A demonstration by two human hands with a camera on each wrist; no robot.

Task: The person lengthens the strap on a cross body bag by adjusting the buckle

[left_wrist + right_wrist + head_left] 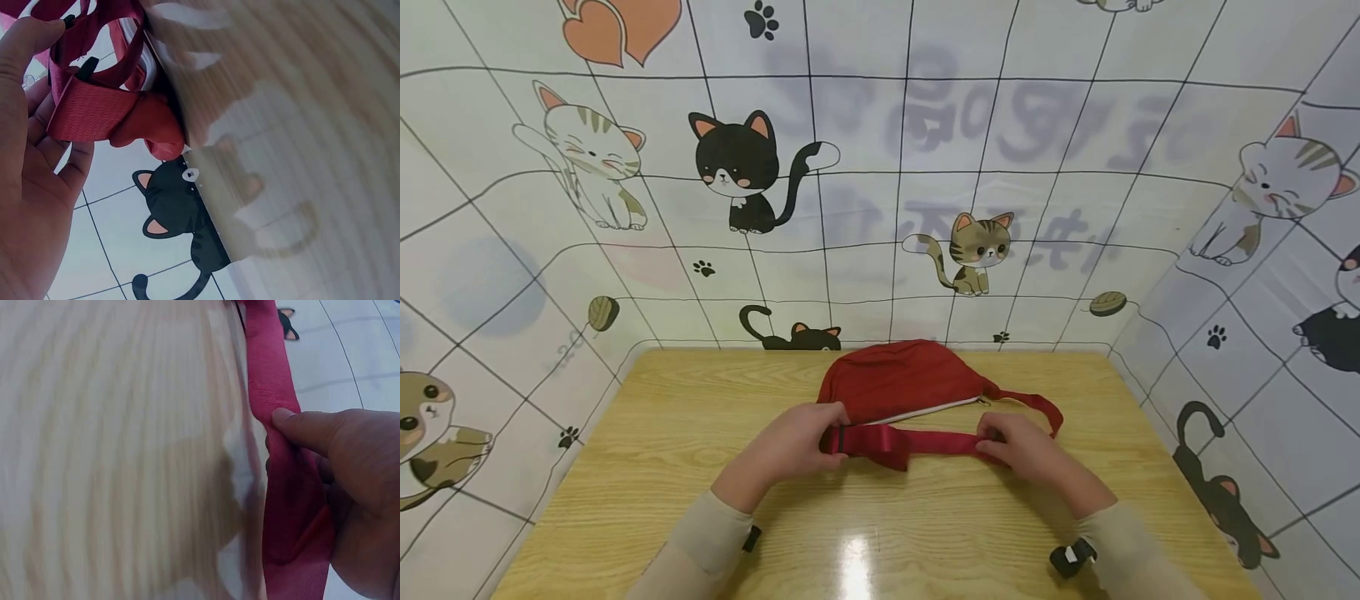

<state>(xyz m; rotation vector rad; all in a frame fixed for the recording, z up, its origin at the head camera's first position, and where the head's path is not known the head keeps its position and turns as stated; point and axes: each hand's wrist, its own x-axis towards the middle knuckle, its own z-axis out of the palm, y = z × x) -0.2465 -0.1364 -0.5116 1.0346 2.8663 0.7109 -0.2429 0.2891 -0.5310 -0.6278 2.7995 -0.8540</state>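
Note:
A red waist bag with a white zipper along its near edge lies at the back of the table. Along its front runs its red strap, with a folded loop hanging near the middle. My left hand pinches the strap at its left end, beside a black slider. Thumb and fingers of my right hand pinch the strap farther right; in the right wrist view the thumb presses on the flat webbing. Another part of the strap curves out from the bag's right end, behind my right hand.
The wooden table ends at a back wall covered with a cat-print tile sheet, with side walls left and right. A bright reflection shows on the table near its front. Each wrist wears a small black device.

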